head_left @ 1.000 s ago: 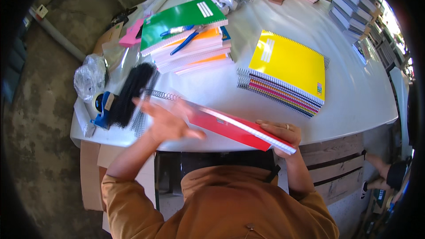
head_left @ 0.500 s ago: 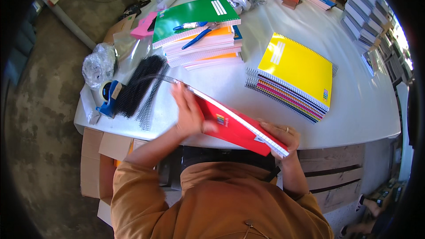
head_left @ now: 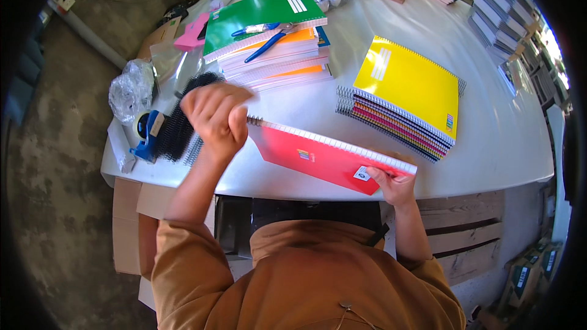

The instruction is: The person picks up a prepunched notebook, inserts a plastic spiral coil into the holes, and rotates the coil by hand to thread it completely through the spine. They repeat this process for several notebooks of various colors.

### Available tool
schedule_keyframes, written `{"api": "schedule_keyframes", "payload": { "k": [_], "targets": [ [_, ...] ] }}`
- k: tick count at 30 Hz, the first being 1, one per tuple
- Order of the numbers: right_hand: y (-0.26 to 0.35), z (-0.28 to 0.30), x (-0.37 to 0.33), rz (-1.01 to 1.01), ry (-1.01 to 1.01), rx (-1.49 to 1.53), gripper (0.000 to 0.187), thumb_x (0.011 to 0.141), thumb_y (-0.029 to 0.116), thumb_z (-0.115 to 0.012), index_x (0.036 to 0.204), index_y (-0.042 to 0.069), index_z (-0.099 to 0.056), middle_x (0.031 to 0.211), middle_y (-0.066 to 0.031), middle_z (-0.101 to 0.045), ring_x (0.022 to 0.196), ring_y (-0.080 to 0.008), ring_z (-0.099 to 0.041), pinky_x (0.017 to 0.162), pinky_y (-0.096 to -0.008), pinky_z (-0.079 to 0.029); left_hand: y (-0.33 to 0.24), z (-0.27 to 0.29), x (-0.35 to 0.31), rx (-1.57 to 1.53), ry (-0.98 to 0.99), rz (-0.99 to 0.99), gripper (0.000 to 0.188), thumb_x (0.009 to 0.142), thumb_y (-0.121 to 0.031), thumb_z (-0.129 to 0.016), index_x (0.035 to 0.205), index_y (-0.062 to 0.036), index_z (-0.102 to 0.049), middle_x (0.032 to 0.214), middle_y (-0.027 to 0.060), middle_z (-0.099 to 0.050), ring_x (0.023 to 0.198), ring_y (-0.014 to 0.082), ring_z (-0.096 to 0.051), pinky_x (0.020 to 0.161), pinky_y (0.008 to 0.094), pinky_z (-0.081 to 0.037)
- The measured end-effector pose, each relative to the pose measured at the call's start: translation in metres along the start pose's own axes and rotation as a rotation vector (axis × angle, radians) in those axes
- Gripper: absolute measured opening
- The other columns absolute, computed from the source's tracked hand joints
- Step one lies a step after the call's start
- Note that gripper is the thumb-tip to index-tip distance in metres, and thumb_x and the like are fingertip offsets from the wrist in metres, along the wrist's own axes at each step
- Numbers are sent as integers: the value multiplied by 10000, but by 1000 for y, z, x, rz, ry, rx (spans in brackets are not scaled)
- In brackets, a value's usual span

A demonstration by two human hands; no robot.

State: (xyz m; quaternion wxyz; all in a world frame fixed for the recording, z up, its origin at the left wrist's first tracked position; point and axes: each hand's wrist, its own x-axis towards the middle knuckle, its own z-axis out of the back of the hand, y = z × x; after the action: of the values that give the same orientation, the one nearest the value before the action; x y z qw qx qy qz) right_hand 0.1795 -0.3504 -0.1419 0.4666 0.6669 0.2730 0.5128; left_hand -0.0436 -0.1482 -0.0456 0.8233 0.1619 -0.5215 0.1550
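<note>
Hands [head_left: 215, 116] on red notebook [head_left: 327, 160]

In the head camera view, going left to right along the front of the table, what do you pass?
Crumpled plastic bag → blue tape dispenser → black spiral coils → left hand → red notebook → right hand.

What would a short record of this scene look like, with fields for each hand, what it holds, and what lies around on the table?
left hand: raised at the spiral end of the red notebook, fingers curled
right hand: grips the red notebook's near right corner
table: white, rounded edge
yellow stack: spiral notebooks, right of centre
green stack: notebooks with blue pens on top, far left
black spiral coils: left edge, beside a blue tape dispenser
</note>
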Motion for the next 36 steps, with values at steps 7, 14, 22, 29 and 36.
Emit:
{"api": "schedule_keyframes", "payload": {
  "k": [7, 14, 22, 29, 36],
  "targets": [
    [-2, -6, 6, 10, 27, -103, 261, 777, 30, -673, 1029, -27, -642, 949, -121, -678, 771, -146, -629, 704, -259, -495, 16, -10, 9, 201, -166, -10, 464, 833, -554, -511, 835, -95, -577, 911, 150, -549, 917, 275, -505, 817, 408, -344],
    [5, -6, 5, 263, 89, -228, 342, 722, 114, -702, 1028, -28, -647, 1021, -194, -647, 922, -275, -654, 802, -312, -505, -11, -34, -111, -142, 412, -110, 1177, 655, -768, -534, 1381, 70, -141, 1423, 306, -107, 1333, 479, -32, 1029, 621, -3],
    [21, -14, 9, 398, 194, -407, 348, 701, 140, -717, 1020, 7, -666, 1026, -173, -650, 910, -256, -656, 771, -293, -514, -13, -30, -117, -62, 50, -111, 1175, 654, -824, -426, 1344, 103, -216, 1368, 324, -207, 1315, 474, -124, 1034, 621, -24],
    [17, -15, 12, 491, 224, -330, 331, 706, 131, -707, 1013, 11, -668, 1020, -163, -654, 910, -268, -652, 777, -318, -507, -17, -27, -102, -277, 79, 22, 1152, 659, -798, -485, 1385, 40, -175, 1419, 324, -125, 1352, 424, -82, 1033, 623, -14],
    [5, -9, 3, 233, 70, -149, 278, 741, 6, -664, 1015, -34, -646, 957, -149, -674, 802, -224, -659, 704, -266, -496, -24, -2, -17, -53, -34, 64, 505, 912, -384, -434, 1133, 65, -498, 1128, 267, -519, 1060, 398, -504, 906, 443, -361]
  ]
}}
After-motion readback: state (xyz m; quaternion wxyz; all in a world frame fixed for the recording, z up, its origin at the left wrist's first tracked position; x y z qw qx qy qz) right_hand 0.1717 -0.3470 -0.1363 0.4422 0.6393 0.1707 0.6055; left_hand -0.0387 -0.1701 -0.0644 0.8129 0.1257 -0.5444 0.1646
